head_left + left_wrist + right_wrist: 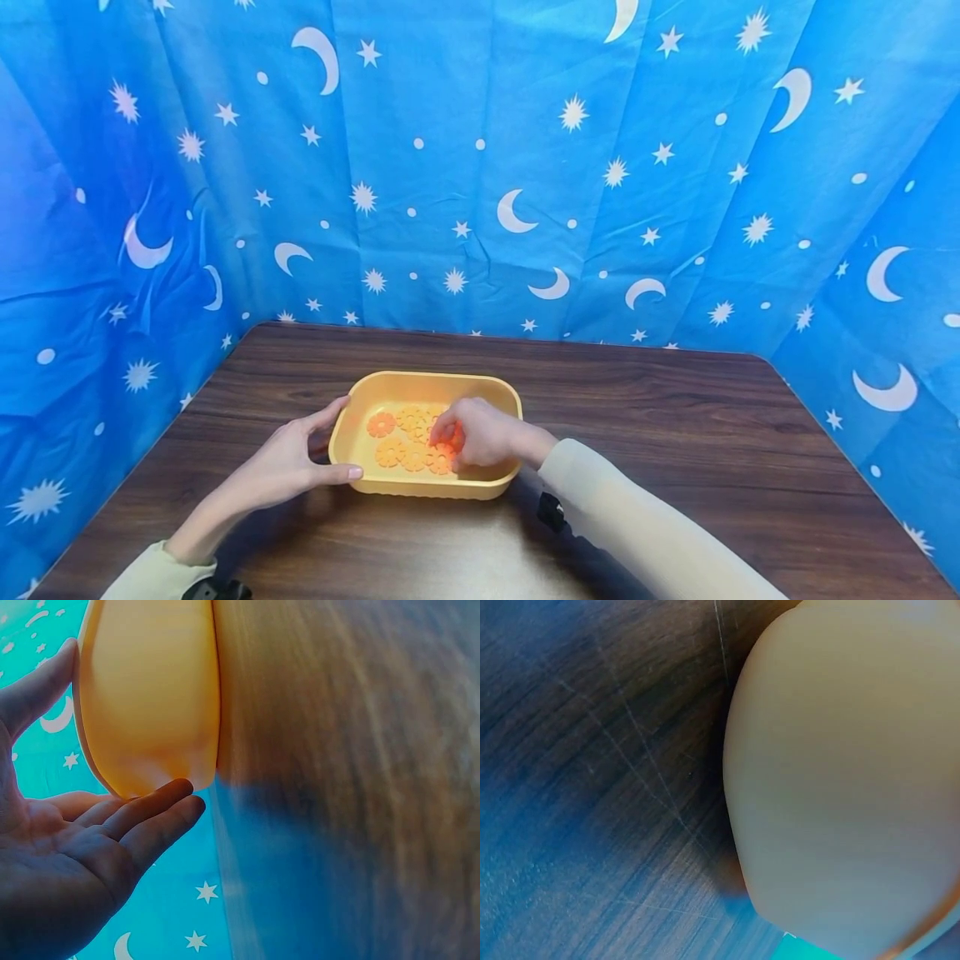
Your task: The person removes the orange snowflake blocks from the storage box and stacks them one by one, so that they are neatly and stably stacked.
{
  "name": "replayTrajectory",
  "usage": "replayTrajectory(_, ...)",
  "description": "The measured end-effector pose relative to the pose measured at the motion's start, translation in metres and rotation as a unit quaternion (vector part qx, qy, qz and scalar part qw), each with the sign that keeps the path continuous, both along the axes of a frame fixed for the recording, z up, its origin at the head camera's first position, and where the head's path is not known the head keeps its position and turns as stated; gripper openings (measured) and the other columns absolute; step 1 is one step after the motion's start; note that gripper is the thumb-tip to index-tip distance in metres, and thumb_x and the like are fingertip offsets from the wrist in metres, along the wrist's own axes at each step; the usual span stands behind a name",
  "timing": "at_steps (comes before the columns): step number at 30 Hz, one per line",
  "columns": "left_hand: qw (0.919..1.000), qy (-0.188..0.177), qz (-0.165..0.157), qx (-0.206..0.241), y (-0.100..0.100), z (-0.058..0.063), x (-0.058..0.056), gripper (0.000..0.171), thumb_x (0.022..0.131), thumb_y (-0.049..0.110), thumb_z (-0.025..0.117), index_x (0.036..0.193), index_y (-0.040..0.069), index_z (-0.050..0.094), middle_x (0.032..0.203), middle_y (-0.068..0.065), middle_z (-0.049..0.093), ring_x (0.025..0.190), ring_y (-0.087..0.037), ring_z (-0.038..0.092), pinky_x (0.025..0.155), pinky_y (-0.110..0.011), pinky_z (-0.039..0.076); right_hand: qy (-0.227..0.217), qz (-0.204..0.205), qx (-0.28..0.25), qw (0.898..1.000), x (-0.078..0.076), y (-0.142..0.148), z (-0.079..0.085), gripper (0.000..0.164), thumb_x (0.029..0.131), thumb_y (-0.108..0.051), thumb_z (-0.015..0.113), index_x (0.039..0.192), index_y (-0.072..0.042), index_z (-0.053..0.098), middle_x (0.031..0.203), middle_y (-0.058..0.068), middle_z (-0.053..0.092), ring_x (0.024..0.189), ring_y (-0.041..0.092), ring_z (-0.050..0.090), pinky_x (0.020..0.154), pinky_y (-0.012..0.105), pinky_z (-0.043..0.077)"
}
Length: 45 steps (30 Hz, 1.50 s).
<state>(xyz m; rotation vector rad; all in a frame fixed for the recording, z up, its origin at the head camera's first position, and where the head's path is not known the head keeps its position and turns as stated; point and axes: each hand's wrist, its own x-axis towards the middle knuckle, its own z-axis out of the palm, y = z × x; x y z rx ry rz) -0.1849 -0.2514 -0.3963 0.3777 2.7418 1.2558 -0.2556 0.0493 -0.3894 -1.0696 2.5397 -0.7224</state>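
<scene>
A yellow rectangular bin (427, 487) with rounded corners stands on the table. Inside lie several flower-shaped pieces (389, 452), some yellow-orange and some deeper orange. My left hand (281, 462) grips the bin's left end, thumb at the near corner and fingers spread toward the far one. The left wrist view shows its fingers against the end wall (150, 697). My right hand (483, 433) reaches down inside the right half, fingers curled and pinching at an orange flower piece (457, 435) mostly hidden by them. Only the bin's outer wall (840, 772) fills the right wrist view, without the hand.
The dark wood-grain table (660, 417) extends around the bin, with rounded far corners. A blue curtain (480, 183) patterned with white moons and stars hangs behind the table and along both sides. A black wrist strap (551, 510) sits by the right sleeve.
</scene>
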Motion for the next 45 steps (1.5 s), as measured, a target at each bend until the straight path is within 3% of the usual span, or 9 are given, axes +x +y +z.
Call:
replayTrajectory(9, 1.0, 0.005, -0.001, -0.006, -0.0006, -0.0011, 0.0002, 0.111, 0.082, 0.043, 0.09, 0.164, -0.001, 0.029, 0.162, -0.028, 0.04, 0.139, -0.049, 0.05, 0.103, -0.055, 0.053, -0.001, -0.011, 0.006, 1.0, -0.001, -0.0008, -0.0036, 0.034, 0.079, 0.001, 0.09, 0.107, -0.015, 0.08, 0.098, -0.005, 0.071, 0.093, 0.015, 0.061, 0.088, 0.029, 0.051)
replayTrajectory(23, 1.0, 0.002, -0.003, -0.002, -0.0008, -0.0006, 0.0002, 0.111, 0.083, 0.042, 0.09, 0.164, -0.001, 0.029, 0.163, -0.027, 0.037, 0.141, -0.049, 0.048, 0.104, -0.055, 0.052, -0.02, -0.018, -0.006, 1.0, 0.0029, -0.0017, -0.0008, 0.037, 0.077, 0.001, 0.091, 0.099, -0.015, 0.067, 0.088, -0.001, 0.064, 0.081, 0.014, 0.057, 0.074, 0.027, 0.051)
replayTrajectory(39, 0.9999, -0.002, -0.006, 0.012, -0.0021, -0.0028, 0.0006, 0.111, 0.083, 0.042, 0.09, 0.164, -0.002, 0.029, 0.163, -0.027, 0.038, 0.14, -0.048, 0.05, 0.103, -0.052, 0.054, -0.027, 0.0, -0.008, 1.0, 0.0025, 0.0005, -0.0001, 0.04, 0.075, 0.002, 0.092, 0.107, -0.014, 0.074, 0.09, -0.002, 0.066, 0.084, 0.014, 0.059, 0.075, 0.026, 0.052)
replayTrajectory(45, 0.9999, 0.002, -0.007, 0.012, -0.0026, -0.0029, 0.0, 0.11, 0.083, 0.041, 0.09, 0.164, -0.003, 0.028, 0.163, -0.028, 0.038, 0.142, -0.048, 0.048, 0.103, -0.054, 0.053, -0.032, -0.008, -0.034, 0.999, 0.0018, 0.0001, 0.0028, 0.039, 0.075, 0.0, 0.094, 0.107, -0.012, 0.075, 0.087, -0.001, 0.068, 0.079, 0.013, 0.058, 0.072, 0.026, 0.051)
